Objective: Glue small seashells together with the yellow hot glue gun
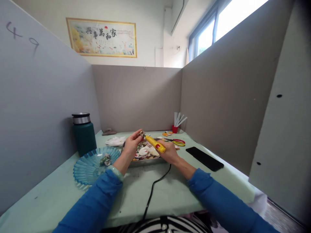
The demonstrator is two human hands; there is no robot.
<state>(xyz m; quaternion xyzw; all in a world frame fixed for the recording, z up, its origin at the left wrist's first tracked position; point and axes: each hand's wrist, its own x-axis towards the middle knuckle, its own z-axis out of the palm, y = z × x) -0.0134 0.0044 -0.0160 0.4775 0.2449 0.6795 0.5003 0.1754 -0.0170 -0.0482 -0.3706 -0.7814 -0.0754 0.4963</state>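
In my right hand [168,151] is a yellow glue gun [155,143], its nozzle pointing up and left. A black cord [152,187] runs from near that hand down to the table's front edge. My left hand [132,144] pinches a small shell piece [142,133] right by the nozzle. Its exact shape is too small to make out. Under both hands lies a metal tray [145,162] heaped with seashells [144,151], partly hidden by my wrists. To the left, a blue fluted glass plate [84,168] bears a small cluster of shells [106,160].
A green bottle [84,136] stands behind the plate. White crumpled plastic [115,141] lies behind the tray. At right are red-and-yellow scissors [178,142], a black phone [204,158] and a red cup [175,129] of white glue sticks. Grey partitions [138,97] enclose the table.
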